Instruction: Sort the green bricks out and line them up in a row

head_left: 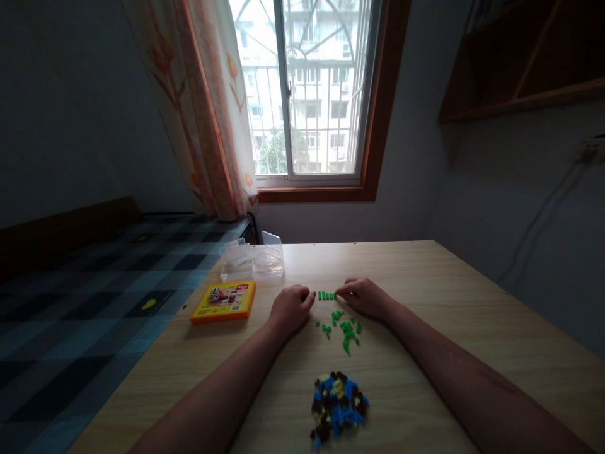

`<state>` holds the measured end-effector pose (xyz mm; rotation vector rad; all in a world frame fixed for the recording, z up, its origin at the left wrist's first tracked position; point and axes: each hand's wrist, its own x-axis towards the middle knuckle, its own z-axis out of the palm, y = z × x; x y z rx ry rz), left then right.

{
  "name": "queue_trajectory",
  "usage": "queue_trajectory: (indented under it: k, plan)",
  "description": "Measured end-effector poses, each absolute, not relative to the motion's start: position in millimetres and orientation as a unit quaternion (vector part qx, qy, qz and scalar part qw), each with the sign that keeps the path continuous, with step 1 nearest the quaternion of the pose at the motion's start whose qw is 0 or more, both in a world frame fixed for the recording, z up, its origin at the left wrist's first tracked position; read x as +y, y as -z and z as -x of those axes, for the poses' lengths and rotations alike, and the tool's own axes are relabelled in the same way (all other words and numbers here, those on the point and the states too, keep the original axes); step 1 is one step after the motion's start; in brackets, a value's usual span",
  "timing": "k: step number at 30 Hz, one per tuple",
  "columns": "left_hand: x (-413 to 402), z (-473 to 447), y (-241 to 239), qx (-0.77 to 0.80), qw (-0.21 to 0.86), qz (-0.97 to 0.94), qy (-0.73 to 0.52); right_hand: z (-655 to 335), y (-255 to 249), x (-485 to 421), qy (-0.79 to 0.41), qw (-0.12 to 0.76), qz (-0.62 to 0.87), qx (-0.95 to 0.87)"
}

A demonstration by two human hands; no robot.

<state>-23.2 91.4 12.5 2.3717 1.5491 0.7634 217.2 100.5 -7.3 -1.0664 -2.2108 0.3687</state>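
Flanking green row (326, 295): curled left hand (289, 309), pinching right hand (363, 297); scattered bricks (347, 331), mixed pile (336, 403) nearer.

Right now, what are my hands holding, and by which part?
Left hand and right hand sit at opposite ends of a short green brick row; grip unclear.

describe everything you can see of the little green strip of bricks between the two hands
The green strip is a short, straight row of tiny bright green bricks, plastic by the look, set end to end. It lies flat on the pale wooden table, running left to right. The right hand meets its right end with its fingertips; the left hand is curled just off its left end, contact unclear. Just nearer the camera lie loose green bricks.
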Motion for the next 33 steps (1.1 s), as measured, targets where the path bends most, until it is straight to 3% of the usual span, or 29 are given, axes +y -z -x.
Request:
queue_trajectory:
  k: [6, 13, 21, 26, 33]
  plan:
    - [92, 23, -12, 0.524, 0.108, -0.805, -0.258, -219, 4, 101, -0.155, 0.345, 0.425, -0.823]
    - [93, 23, -12, 0.519, 0.105, -0.807, -0.262, -224, -5, 100, -0.248, 0.258, 0.463, -0.811]
    - [93, 23, -12, 0.517, 0.096, -0.812, -0.253, -219, -10, 97, -0.225, 0.192, 0.475, -0.829]
    - [93, 22, -12, 0.515, 0.092, -0.818, -0.239, -231, -10, 104, -0.351, 0.199, 0.444, -0.8]
    - [91, 22, -13, 0.512, 0.085, -0.826, -0.22, -242, -25, 103, -0.406, 0.082, 0.421, -0.807]
